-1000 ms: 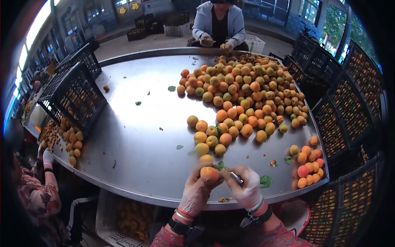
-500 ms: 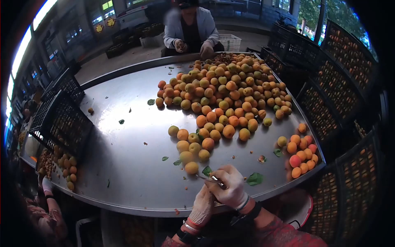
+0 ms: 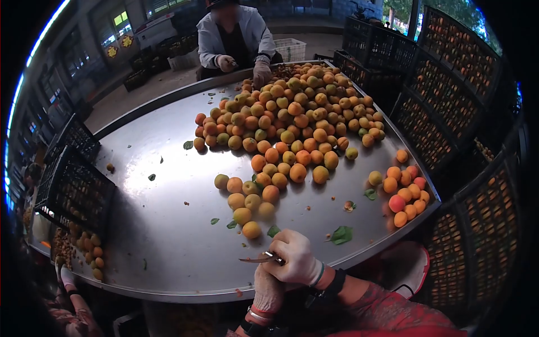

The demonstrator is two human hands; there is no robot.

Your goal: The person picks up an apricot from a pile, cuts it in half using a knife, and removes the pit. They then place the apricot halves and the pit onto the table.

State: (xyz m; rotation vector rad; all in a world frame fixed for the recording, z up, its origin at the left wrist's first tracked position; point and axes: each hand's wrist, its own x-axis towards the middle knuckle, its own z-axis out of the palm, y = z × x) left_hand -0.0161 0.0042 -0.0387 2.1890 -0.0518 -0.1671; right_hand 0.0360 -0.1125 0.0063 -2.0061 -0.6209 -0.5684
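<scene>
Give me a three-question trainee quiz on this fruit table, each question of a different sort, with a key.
1. True or false: the right hand holds a small knife.
2. Multiple choice: the small separate group of apricots lies (A) beside the black crate, (B) near the table's right edge, (C) in the left hand.
3. Fill in: the person across the table wears a pale ____.

Key: 1 true; 2 B; 3 jacket.
</scene>
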